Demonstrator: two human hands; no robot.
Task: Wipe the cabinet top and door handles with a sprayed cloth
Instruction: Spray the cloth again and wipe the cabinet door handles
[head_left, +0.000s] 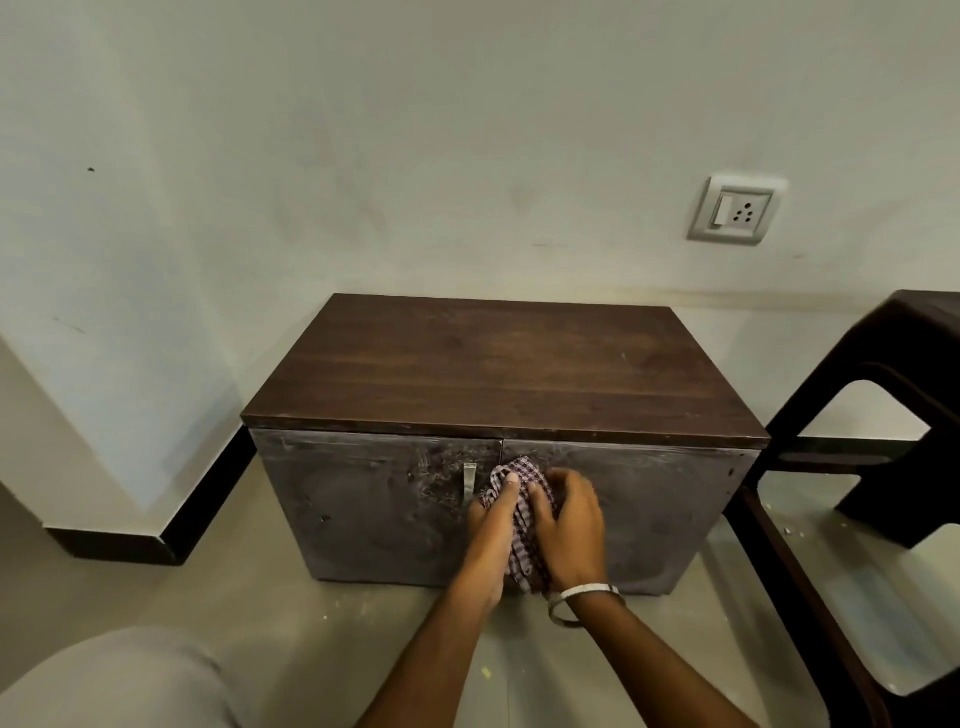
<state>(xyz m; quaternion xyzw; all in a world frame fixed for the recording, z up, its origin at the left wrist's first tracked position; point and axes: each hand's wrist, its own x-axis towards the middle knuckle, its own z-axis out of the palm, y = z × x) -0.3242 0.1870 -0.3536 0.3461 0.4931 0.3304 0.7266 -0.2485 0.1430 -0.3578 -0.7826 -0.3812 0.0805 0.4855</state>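
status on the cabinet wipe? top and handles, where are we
Top: bare, with no streaks showing; I can't tell if it's been wiped. In hand: both the left hand and right hand hold the checked cloth at the door seam, covering where a right handle would sit. Left: the metal handle beside the cloth is uncovered.
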